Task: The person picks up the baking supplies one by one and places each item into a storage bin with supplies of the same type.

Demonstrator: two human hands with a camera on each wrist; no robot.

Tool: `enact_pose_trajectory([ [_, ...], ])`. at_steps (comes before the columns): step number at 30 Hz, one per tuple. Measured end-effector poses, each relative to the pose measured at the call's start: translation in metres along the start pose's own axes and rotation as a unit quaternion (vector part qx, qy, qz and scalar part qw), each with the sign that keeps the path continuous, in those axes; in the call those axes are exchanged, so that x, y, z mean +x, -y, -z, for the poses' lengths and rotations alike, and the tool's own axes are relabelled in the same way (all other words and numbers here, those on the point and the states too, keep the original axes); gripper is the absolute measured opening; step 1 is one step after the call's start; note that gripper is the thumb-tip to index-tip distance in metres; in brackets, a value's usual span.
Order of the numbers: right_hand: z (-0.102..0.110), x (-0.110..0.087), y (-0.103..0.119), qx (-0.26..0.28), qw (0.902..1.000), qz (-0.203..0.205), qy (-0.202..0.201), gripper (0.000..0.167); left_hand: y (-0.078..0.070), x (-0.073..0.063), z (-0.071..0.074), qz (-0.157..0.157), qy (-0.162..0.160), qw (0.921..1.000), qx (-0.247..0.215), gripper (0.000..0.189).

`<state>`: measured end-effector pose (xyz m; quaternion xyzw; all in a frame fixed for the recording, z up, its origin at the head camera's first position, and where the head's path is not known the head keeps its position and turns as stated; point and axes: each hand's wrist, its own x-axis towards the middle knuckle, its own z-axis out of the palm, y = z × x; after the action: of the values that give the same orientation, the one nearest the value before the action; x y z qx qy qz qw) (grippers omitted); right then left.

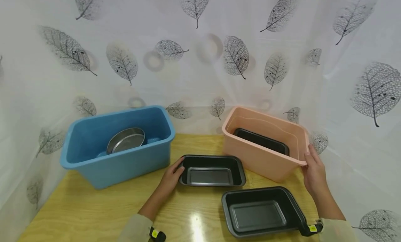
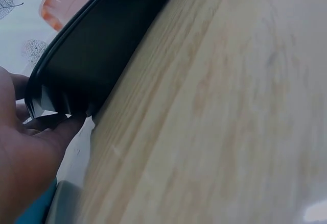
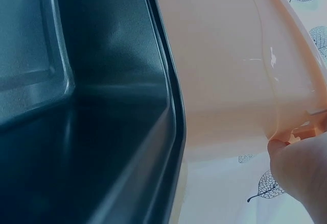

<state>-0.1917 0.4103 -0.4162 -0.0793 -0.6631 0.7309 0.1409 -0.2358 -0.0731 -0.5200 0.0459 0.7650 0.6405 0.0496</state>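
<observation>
My left hand [image 1: 170, 177] grips the left end of a dark loaf pan [image 1: 210, 176] at the middle of the table. In the left wrist view, the fingers of the left hand [image 2: 30, 142] are curled at the end of that pan [image 2: 97, 50]. At the right, my right hand [image 1: 314, 172] holds the right rim of a peach plastic bin [image 1: 257, 160], thumb on the outer side. Inside the bin leans another dark pan [image 1: 261, 141], its lower part hidden. A larger loaf pan [image 1: 260, 216] lies in front, its right corner near my right wrist.
A blue plastic bin [image 1: 131, 169] stands at the left with a round metal cake tin [image 1: 126, 141] tilted inside. Wooden table [image 1: 103, 207] lies under everything. A white curtain with leaf prints [image 1: 194, 78] hangs behind and at both sides.
</observation>
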Motion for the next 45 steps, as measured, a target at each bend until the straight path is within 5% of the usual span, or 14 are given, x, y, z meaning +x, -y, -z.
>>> enact_pose_trajectory([
  [6,-0.001,0.003,0.0,0.0,1.0,-0.005,0.002,0.066,0.004,-0.001,0.0,0.007,0.003,0.9999,-0.015,0.051],
  [15,0.0,0.0,0.0,0.003,1.0,-0.001,-0.001,0.066,0.006,-0.004,0.0,0.018,0.05,0.9984,-0.02,0.056],
  [36,0.001,0.0,-0.002,-0.005,1.0,0.007,-0.001,0.066,-0.002,-0.004,0.002,0.006,0.046,0.9988,-0.012,0.061],
  [45,0.001,0.0,-0.002,-0.008,0.9997,0.019,0.01,0.067,-0.015,-0.005,0.003,0.02,0.073,0.9925,-0.096,0.061],
])
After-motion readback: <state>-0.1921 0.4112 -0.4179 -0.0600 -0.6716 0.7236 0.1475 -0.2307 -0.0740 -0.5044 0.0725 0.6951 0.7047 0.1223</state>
